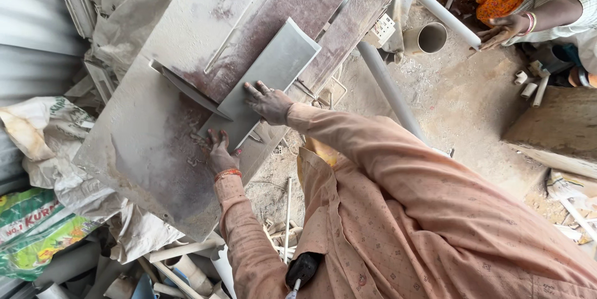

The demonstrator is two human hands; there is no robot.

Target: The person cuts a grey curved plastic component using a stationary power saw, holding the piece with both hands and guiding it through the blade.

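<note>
A flat grey tile (267, 75) lies in the middle of the dusty worktop (143, 143), tilted toward its near edge. The right hand (268, 101) lies open and flat on the tile's near part. The left hand (220, 153) rests open on the worktop at the tile's near corner, fingers spread. A thin grey strip (186, 87) sits along the tile's left edge. A round grey pipe end (430, 37) stands open and empty on the ground past the far right corner. Another person's hand (507, 28) holds a long pipe (429, 2) there.
</note>
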